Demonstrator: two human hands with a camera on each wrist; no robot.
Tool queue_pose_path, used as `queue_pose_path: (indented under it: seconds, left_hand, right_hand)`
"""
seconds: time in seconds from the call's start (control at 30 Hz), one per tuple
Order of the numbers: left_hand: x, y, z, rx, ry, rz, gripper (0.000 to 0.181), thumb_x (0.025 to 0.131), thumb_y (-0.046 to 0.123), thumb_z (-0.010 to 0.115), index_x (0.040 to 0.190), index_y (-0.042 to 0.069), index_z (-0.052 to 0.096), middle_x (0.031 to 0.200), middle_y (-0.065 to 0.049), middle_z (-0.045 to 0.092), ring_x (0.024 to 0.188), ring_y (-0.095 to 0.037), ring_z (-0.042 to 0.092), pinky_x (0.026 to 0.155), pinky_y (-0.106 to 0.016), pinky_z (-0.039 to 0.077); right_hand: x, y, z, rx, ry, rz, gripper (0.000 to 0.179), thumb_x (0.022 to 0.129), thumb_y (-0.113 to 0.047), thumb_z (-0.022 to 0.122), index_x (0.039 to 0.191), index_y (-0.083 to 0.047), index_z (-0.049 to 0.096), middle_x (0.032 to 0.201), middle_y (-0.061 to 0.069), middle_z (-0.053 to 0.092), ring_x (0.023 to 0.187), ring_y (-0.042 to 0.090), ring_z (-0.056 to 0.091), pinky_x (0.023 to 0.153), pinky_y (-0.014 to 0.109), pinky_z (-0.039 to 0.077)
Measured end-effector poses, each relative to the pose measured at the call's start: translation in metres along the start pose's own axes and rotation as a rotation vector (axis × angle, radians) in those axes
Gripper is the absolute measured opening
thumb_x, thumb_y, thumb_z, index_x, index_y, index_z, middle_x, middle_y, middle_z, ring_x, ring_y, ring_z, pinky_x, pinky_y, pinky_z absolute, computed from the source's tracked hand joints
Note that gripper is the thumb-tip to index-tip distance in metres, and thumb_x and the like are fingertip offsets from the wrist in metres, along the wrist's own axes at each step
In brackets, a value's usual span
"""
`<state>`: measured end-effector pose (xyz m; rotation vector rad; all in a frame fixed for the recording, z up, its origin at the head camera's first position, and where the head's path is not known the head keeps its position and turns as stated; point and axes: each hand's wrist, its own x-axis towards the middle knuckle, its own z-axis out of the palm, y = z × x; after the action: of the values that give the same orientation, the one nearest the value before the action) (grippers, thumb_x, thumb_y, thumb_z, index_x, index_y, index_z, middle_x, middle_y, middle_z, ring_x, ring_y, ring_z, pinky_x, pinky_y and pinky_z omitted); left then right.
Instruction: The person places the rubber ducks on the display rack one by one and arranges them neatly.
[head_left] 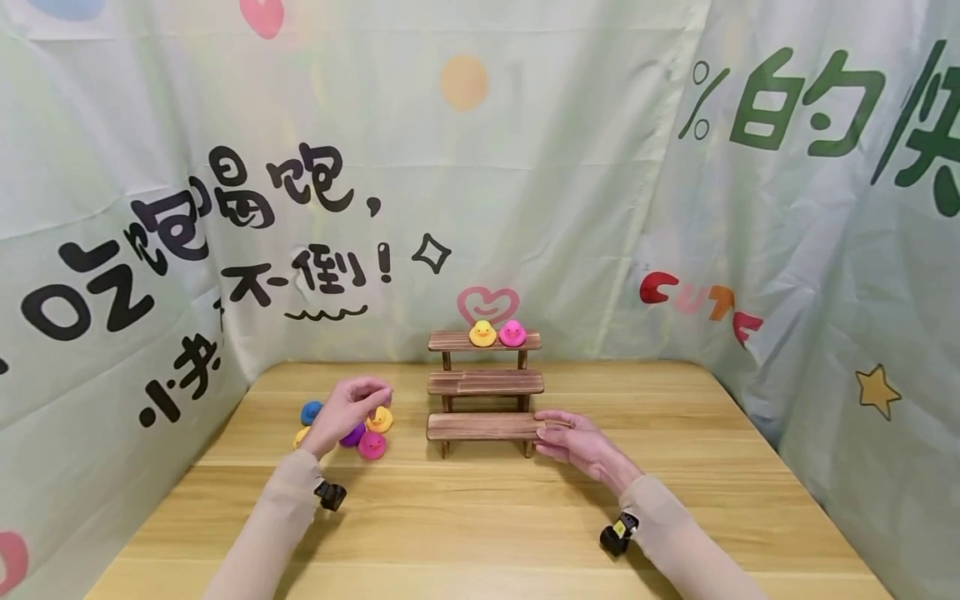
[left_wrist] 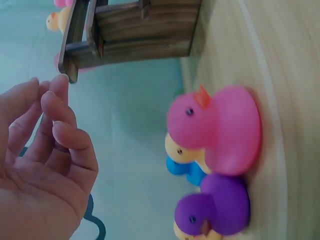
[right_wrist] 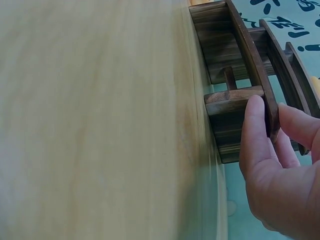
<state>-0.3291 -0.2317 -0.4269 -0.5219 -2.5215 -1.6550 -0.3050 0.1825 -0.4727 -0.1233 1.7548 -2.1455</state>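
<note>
My left hand (head_left: 347, 414) hovers over a group of small rubber ducks on the table, fingers loosely bent with nothing between them. Near it in the left wrist view are a pink duck (left_wrist: 232, 132) and a purple duck (left_wrist: 227, 205), with yellow and blue ones partly hidden behind. The right hand (head_left: 583, 447) holds the right end of the lowest step of a three-step wooden stand (head_left: 480, 427); in the right wrist view its thumb and fingers pinch the board's end (right_wrist: 270, 112). On the top step sit a yellow duck (head_left: 483, 333) and a pink duck (head_left: 513, 333), side by side.
The wooden table (head_left: 465, 525) has its back edge against a printed cloth backdrop (head_left: 555, 208), which also hangs along both sides. A blue duck (head_left: 311, 412) lies at the far left of the group. Each wrist carries a small black camera (head_left: 330, 495).
</note>
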Motion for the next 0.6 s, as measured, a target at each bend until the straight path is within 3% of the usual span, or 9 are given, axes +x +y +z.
queue_pose_path:
  seconds: [0.13,0.23,0.37,0.43,0.6]
  left_hand:
    - [-0.005,-0.007,-0.007,0.003,-0.029,-0.044,0.027,0.094,0.02,0.067,0.11,-0.002,0.068,0.101,-0.019,0.07,0.077,-0.023,0.061,0.065,-0.033,0.053]
    - [-0.009,-0.01,-0.011,-0.002,-0.054,-0.07,0.026,0.093,0.018,0.068,0.111,-0.001,0.068,0.105,-0.021,0.07,0.08,-0.023,0.062,0.068,-0.033,0.053]
    - [-0.014,-0.014,-0.014,0.03,-0.065,-0.085,0.027,0.091,0.018,0.071,0.111,-0.001,0.068,0.112,-0.026,0.068,0.09,-0.022,0.066,0.078,-0.039,0.055]
    - [-0.016,-0.015,-0.016,0.07,-0.066,-0.093,0.03,0.09,0.018,0.072,0.112,-0.002,0.068,0.112,-0.021,0.07,0.096,-0.022,0.066,0.083,-0.041,0.055]
    - [-0.02,-0.018,-0.021,0.136,-0.115,-0.15,0.03,0.088,0.015,0.072,0.112,-0.002,0.068,0.108,-0.014,0.071,0.094,-0.016,0.064,0.077,-0.035,0.055]
  right_hand:
    - [0.0,0.0,0.0,0.001,-0.012,0.001,0.044,0.094,0.003,0.059,0.136,0.007,0.046,0.097,0.005,0.055,0.085,0.013,0.066,0.087,0.028,0.056]
    - [0.0,-0.001,0.0,0.005,-0.018,0.004,0.044,0.094,0.003,0.059,0.135,0.007,0.046,0.096,0.005,0.054,0.085,0.013,0.066,0.087,0.028,0.056]
    - [0.0,-0.001,0.0,0.016,-0.021,0.005,0.042,0.094,0.003,0.059,0.134,0.006,0.048,0.095,0.005,0.054,0.084,0.013,0.066,0.086,0.028,0.057]
    - [-0.001,-0.001,-0.001,0.017,-0.024,0.004,0.042,0.094,0.003,0.059,0.134,0.006,0.048,0.095,0.006,0.055,0.084,0.013,0.066,0.086,0.027,0.057]
    - [0.0,-0.001,-0.001,0.014,-0.029,0.006,0.043,0.093,0.004,0.059,0.135,0.006,0.047,0.096,0.006,0.056,0.085,0.013,0.066,0.085,0.027,0.057]
